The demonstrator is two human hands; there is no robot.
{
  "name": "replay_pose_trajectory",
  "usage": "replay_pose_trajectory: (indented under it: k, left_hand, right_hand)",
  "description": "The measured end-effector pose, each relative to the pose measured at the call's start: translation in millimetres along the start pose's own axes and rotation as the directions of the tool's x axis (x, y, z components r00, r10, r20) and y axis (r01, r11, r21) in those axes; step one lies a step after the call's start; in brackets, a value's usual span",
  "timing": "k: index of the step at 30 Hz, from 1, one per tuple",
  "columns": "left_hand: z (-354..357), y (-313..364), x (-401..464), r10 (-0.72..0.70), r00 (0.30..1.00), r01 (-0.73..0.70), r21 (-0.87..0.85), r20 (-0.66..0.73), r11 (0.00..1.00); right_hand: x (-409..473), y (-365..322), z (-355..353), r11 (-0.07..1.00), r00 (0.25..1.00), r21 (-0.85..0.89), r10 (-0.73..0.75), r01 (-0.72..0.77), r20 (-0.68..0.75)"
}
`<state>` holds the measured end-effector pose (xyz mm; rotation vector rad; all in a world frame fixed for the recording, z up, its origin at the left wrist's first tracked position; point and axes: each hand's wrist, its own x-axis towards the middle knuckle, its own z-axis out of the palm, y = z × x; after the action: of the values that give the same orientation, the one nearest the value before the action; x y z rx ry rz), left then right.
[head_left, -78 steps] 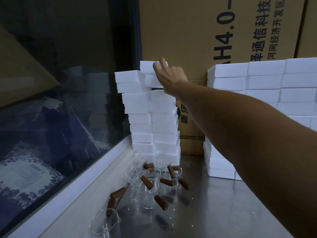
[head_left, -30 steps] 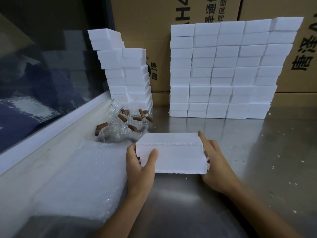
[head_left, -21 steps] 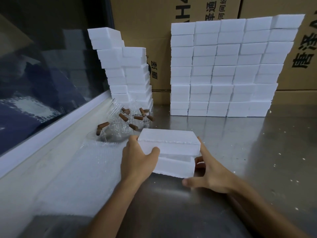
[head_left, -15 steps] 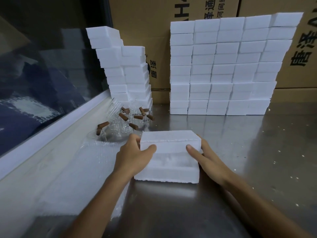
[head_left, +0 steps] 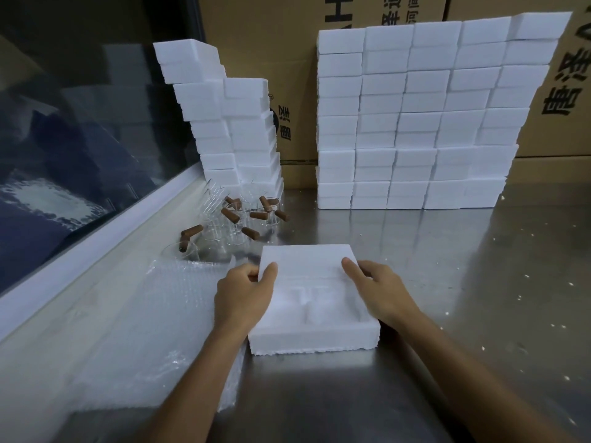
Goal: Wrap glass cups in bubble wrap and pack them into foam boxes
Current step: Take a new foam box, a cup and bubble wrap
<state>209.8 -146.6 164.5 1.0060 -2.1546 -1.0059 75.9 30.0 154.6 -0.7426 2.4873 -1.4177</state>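
Observation:
A white foam box sits on the steel table straight in front of me. Its lid (head_left: 307, 260) is lifted and pushed toward the far side, exposing the moulded hollow of the base (head_left: 315, 338). My left hand (head_left: 241, 294) grips the lid's left edge, thumb on top. The right edge is gripped by my right hand (head_left: 382, 290) the same way. Several clear glass cups with brown handles (head_left: 235, 231) stand and lie in a cluster at the far left. A stack of bubble wrap sheets (head_left: 153, 330) lies flat to the left of the box.
A leaning pile of foam boxes (head_left: 230, 123) rises behind the cups. A wide wall of foam boxes (head_left: 412, 123) stands at the back against cardboard cartons (head_left: 271, 27). A window (head_left: 64, 123) runs along the left. Foam crumbs dot the steel table (head_left: 495, 282).
My right hand took a foam box from the leaning pile and both hands set it on the table. The lid has since come up off the base and slid away from me.

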Motion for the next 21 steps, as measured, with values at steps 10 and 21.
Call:
replay_pose_trajectory:
  k: [10, 21]
  left_hand:
    - [-5.4, -9.4, -6.9, 0.085, 0.996, -0.083, -0.051, 0.037, 0.995]
    - [-8.1, -13.0, -15.1, 0.107, 0.980, -0.116, 0.044, 0.166, 0.992]
  right_hand:
    - [-2.5, 6.2, 2.7, 0.999, 0.995, 0.023, 0.029, -0.027, -0.097]
    - [-15.0, 3.3, 3.2, 0.995, 0.989, 0.101, 0.020, -0.005, -0.146]
